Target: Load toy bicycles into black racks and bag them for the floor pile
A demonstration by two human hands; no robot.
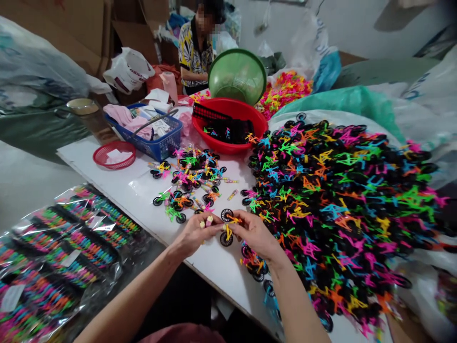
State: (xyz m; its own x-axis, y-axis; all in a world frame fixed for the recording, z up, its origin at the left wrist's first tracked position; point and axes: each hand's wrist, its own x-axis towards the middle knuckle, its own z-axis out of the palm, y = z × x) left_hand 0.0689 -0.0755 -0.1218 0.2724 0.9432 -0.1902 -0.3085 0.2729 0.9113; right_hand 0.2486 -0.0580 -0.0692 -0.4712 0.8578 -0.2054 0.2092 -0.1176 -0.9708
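Over the white table (214,261), both hands meet at the middle of the view. My left hand (195,233) is closed around small tubes (209,221) with pale yellow ends, which stick out between the fingers. Closed on toy bicycles, my right hand (255,232) holds an orange one and a yellow one (227,232) with black wheels. The fingertips of both hands nearly touch beside the wheels. Just beyond them lies a small group of toy bicycles (185,176) mixed with printed tubes. A large heap of colourful toy bicycles (321,190) rises to the right.
Behind the small group stand a red basin (257,121), a green colander (237,74), a blue basket (164,141) and a small red basket (124,164). Clear-wrapped packs of toys (71,257) lie at the lower left. A person (196,52) sits across the table.
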